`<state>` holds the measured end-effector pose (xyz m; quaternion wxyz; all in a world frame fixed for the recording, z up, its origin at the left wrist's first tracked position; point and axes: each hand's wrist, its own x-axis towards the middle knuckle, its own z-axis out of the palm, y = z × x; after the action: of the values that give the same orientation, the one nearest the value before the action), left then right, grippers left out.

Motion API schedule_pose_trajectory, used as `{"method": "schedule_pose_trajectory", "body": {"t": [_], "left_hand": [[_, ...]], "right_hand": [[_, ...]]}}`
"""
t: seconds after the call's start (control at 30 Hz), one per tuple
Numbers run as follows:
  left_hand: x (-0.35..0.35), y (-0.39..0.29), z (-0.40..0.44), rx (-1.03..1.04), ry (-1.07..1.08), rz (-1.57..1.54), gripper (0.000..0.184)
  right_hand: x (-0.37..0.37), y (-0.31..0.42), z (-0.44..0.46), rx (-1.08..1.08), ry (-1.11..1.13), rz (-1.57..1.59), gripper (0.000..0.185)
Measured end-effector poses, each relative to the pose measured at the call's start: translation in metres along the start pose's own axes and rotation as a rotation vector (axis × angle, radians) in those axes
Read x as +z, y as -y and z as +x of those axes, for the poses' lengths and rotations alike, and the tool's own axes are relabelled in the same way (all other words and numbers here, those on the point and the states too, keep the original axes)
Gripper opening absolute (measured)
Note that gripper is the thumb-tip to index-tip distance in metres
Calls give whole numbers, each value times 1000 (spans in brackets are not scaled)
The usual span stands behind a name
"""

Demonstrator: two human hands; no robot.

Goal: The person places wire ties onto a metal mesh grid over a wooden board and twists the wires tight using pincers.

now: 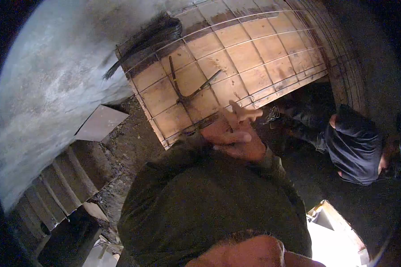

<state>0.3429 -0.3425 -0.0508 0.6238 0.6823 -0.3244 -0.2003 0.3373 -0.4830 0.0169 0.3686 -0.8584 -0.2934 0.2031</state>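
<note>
A wire mesh (pixel 236 71) of thin bars lies over a light wooden panel (pixel 258 64) in front of me. My left hand (pixel 223 133) is at its near edge, fingers curled; what they hold, if anything, is hidden. Close against it, partly overlapping, is my right hand (pixel 245 116), with fingers stretched out and apart. Fine wire strands seem to show just beyond these fingers, blurred. On the mesh rests a dark V-shaped tool, seemingly pincers (pixel 192 95), its long handles spread, with a yellow mark on one. A bundle of dark wires (pixel 153 35) lies across the far left corner.
At right, a person in a dark shirt (pixel 354 147) bends low. More mesh (pixel 349 66) stands behind the panel. A pale tile (pixel 102 122) and corrugated sheet (pixel 62 187) lie along the rough wall (pixel 58 84) at left. A bright box-like object (pixel 336 231) is at lower right.
</note>
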Motion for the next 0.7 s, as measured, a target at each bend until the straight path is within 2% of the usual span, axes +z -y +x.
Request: {"method": "schedule_pose_trajectory", "body": {"t": [0.03, 0.17, 0.2, 0.27, 0.33, 0.37, 0.47, 0.53, 0.57, 0.6, 0.67, 0.7], "left_hand": [[-2, -2, -3, 27, 8, 50, 32], [-4, -9, -15, 119, 0, 225, 39], [-3, -11, -18, 146, -13, 277, 41], [2, -8, -27, 257, -98, 523, 44], [-2, -13, -35, 141, 112, 341, 49], [0, -13, -39, 140, 109, 343, 49], [5, -2, -51, -32, 160, 318, 58], [0, -4, -52, 126, 78, 433, 56], [0, -6, -50, 127, 77, 434, 56], [-9, -30, -37, -59, 185, 362, 56], [-9, -34, -35, -252, 293, 281, 56], [-4, -17, -39, -73, 176, 319, 55]], "right_hand": [[3, -9, -4, -102, 8, 33, 95], [4, -12, -12, -85, 92, 221, 92], [-5, -1, -14, 5, 238, 499, 91], [-12, 3, -16, 97, 392, 777, 91], [-15, -4, -19, -94, 388, 450, 89], [-11, -7, -21, -96, 390, 449, 89], [-1, -10, -23, -110, 371, 399, 93], [-2, -9, -21, -150, 398, 347, 92], [-3, -9, -21, -152, 398, 345, 92], [-4, -9, -21, -128, 367, 375, 91], [-2, -5, -21, -103, 339, 414, 90], [-3, -2, -18, -92, 339, 405, 91]]}}
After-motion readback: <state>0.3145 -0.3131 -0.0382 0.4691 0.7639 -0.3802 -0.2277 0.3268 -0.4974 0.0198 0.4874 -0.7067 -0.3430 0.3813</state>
